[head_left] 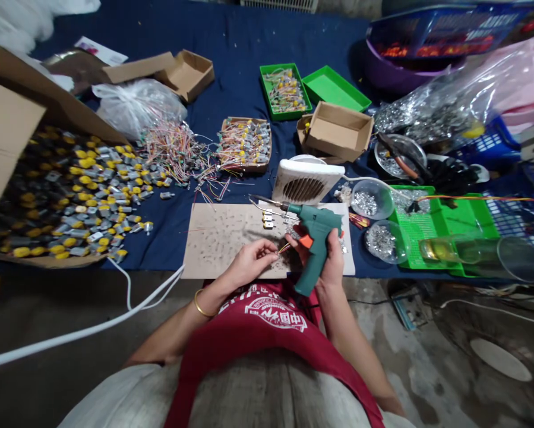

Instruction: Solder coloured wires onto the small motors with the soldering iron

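Observation:
My right hand (331, 261) is wrapped round the grip of a green soldering gun (316, 229), whose metal tip (260, 200) points left over a scorched cardboard work board (224, 238). My left hand (251, 261) pinches thin red and yellow wires (283, 248) just in front of the gun's orange trigger. A few small silver motors (267, 221) lie on the board beyond my hands.
A big pile of yellow-capped motors (84, 190) spills from a carton at left, beside loose wires (173, 148). Boxes and green trays (284, 89) sit behind, with a small white fan (306, 181). Clear bowls of metal bits (367, 202) and a green mesh tray (427, 226) are at right.

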`<control>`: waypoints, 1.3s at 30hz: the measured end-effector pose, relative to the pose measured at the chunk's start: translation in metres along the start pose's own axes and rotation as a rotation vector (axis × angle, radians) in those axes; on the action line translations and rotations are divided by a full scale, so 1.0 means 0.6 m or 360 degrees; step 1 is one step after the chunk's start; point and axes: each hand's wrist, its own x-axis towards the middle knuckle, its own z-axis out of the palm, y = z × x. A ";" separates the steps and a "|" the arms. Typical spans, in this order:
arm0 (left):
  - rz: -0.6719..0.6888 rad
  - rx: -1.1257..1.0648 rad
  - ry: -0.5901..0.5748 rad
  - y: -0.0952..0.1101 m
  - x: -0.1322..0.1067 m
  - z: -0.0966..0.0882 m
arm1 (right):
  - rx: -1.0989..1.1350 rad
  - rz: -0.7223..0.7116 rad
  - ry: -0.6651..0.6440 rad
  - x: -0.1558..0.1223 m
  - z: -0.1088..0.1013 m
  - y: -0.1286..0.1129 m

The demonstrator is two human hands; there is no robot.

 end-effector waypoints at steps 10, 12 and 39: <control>-0.0032 -0.0152 -0.0034 -0.007 0.016 0.019 | -0.0052 0.0062 0.0012 -0.010 0.003 0.001; -0.0002 -0.0107 0.0006 -0.005 0.020 0.025 | -0.0098 0.0067 -0.0022 -0.012 0.004 0.005; -0.0455 -0.0327 -0.0132 0.005 0.035 0.029 | -0.0127 -0.0037 0.0050 -0.030 -0.012 -0.001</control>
